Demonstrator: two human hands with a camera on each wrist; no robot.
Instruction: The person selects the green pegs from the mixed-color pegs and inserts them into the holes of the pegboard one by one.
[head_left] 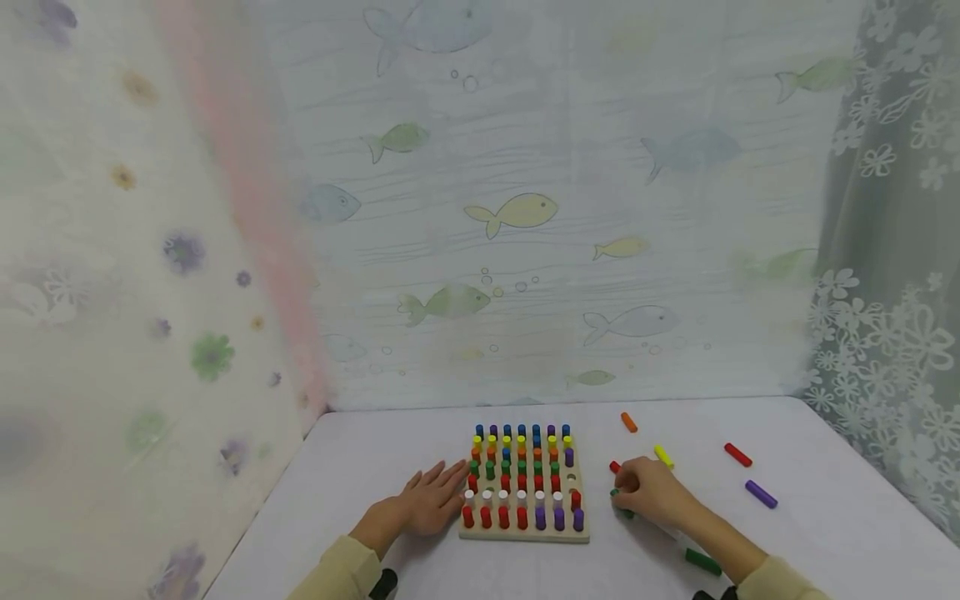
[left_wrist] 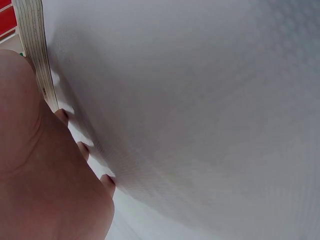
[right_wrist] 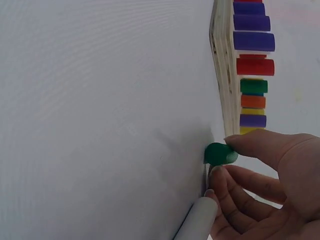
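A wooden pegboard [head_left: 525,537] stands on the white table, filled with rows of coloured pegs. My left hand [head_left: 433,502] lies with its fingers extended along the board's left side, fingertips right at the edge. To the right of the board, my right hand [head_left: 654,493] pinches a green peg [right_wrist: 216,154] between thumb and fingertips, close over the tabletop. A white peg [right_wrist: 198,220] lies below those fingers in the right wrist view. Beside the right hand is a red peg [head_left: 615,467], partly covered by it.
Loose pegs lie around the right side: an orange peg [head_left: 628,422], a yellow peg [head_left: 663,456], a red peg [head_left: 738,454], a purple peg [head_left: 761,493] and a dark green peg [head_left: 702,562]. A fish-print curtain [head_left: 525,333] hangs behind the table.
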